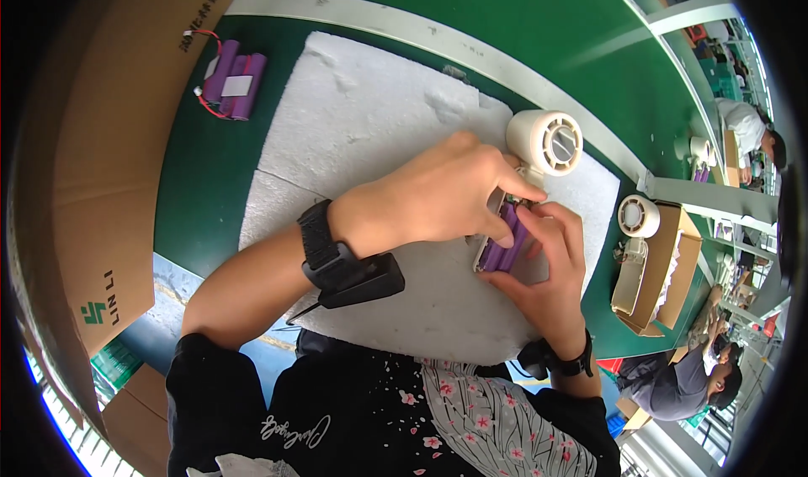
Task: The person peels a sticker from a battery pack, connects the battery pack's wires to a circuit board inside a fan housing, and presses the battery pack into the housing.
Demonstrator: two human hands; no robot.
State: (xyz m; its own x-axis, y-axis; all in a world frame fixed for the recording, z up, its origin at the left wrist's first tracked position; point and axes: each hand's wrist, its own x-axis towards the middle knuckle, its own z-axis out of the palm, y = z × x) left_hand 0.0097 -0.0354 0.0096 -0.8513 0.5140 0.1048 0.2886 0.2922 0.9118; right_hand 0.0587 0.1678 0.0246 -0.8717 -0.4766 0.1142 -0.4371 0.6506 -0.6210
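Observation:
A white handheld fan [539,140] lies on a white foam sheet [370,90], its round grille at the far end. Its handle is open, and a purple battery pack [502,246] sits inside the shell. From the left, my left hand [438,191] reaches across it, thumb on the battery pack and index finger near the joint below the fan head. My right hand [551,262] grips the handle from the right, its thumb by the lower end and its fingers curled along the side. What lies beneath my left fingertips is hidden.
Purple battery packs [236,82] with red wires lie at the far left, beside a tall cardboard box [109,157]. At the right stands a small open carton [673,267], with another opened white fan [637,216] against it. Other people sit farther right.

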